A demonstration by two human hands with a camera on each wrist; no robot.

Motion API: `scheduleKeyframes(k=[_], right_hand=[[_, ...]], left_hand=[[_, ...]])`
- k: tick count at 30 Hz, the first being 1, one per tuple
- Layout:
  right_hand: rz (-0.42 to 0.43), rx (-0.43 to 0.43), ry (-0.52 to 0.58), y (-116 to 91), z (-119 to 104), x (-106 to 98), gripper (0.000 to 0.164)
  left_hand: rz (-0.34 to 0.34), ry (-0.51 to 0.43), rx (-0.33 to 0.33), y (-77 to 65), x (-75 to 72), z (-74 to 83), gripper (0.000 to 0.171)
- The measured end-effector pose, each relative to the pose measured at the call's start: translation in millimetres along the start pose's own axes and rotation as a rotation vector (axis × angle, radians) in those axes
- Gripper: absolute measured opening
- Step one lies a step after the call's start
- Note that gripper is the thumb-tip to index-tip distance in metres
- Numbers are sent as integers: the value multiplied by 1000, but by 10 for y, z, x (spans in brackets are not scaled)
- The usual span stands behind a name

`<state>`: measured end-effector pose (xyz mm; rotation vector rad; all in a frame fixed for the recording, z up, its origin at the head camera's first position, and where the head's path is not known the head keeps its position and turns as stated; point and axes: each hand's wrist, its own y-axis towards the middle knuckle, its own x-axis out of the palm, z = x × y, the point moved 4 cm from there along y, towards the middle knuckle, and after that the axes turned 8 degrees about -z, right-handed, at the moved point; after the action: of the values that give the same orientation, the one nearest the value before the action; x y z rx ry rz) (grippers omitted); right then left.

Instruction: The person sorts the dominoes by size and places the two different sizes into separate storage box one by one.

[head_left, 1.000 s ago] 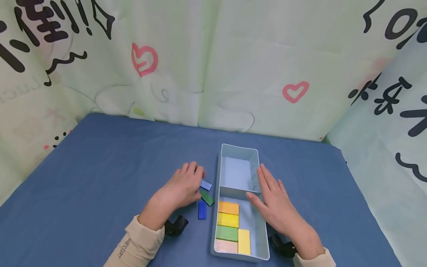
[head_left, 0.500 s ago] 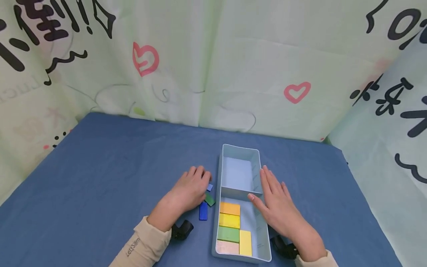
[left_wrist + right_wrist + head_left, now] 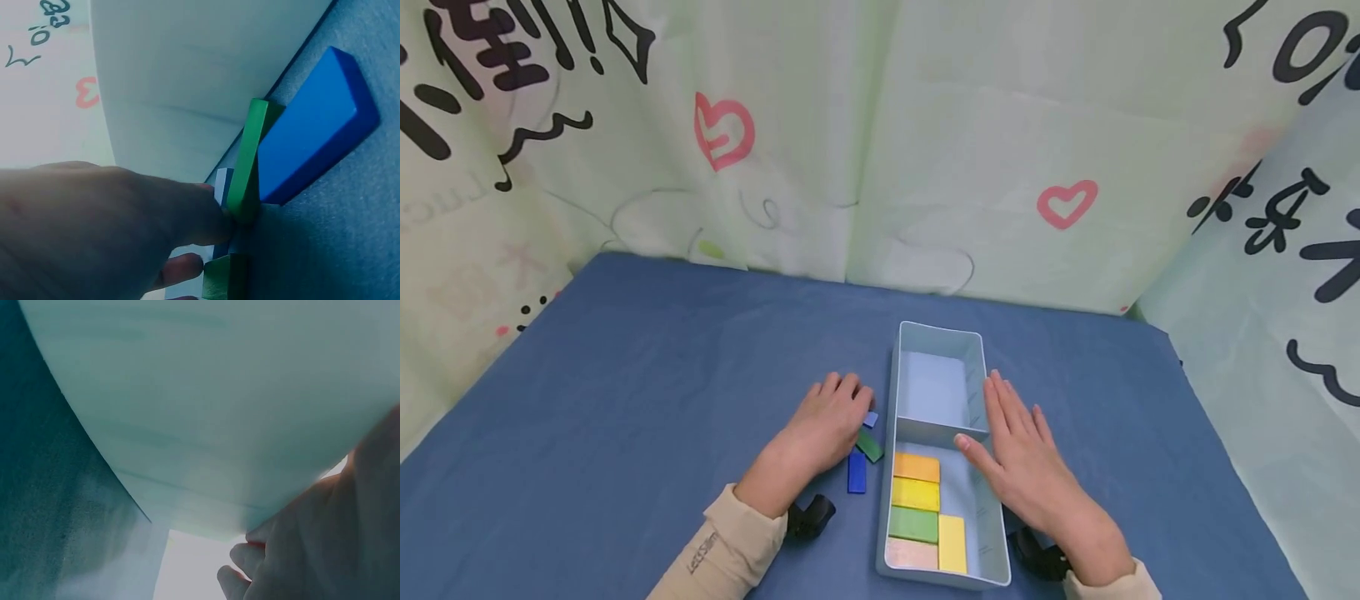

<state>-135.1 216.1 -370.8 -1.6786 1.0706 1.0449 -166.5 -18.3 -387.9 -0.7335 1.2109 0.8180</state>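
Note:
A light blue two-compartment box (image 3: 887,500) stands on the blue cloth. My left hand (image 3: 826,423) reaches down over loose blocks at its left side, fingers bent. A light blue block (image 3: 870,419) and a slanted green block (image 3: 870,446) show beside its fingertips; a dark blue block (image 3: 857,473) lies below them. In the left wrist view the thumb touches the tilted green block (image 3: 247,156), and a finger meets a second green block (image 3: 222,278). Whether it pinches one is hidden. My right hand (image 3: 1026,467), fingers straight, rests against the box's right wall.
In the box's near compartment lie an orange block (image 3: 917,467), a yellow block (image 3: 915,494), a green block (image 3: 913,525), a pink block (image 3: 912,553) and a pale yellow block (image 3: 952,544). A printed curtain (image 3: 820,167) hangs behind the table (image 3: 662,375).
My left hand has moved slightly right, over the light blue block, then stayed nearly still. My right hand keeps its place at the box wall. The blocks in the box have not moved.

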Motion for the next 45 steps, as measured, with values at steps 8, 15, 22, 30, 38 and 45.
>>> scheduleKeyframes(k=[8,15,22,30,38,45], right_hand=[[6,5,5,-14,14,-14,90],[16,9,4,-24,18,-23,91],[18,18,12,-42,20,-28,91],[33,8,15,-45,26,-67,89],[27,9,12,-52,23,-55,90],[31,0,16,-34,-4,-10,91]], left_hand=[[31,10,54,44,-3,26,20],[1,19,111,74,28,68,18],[51,60,106,97,52,83,13],[174,4,131,115,-73,82,11],[200,-66,161,58,-246,139,11],[270,-105,216,16,-423,274,14]])
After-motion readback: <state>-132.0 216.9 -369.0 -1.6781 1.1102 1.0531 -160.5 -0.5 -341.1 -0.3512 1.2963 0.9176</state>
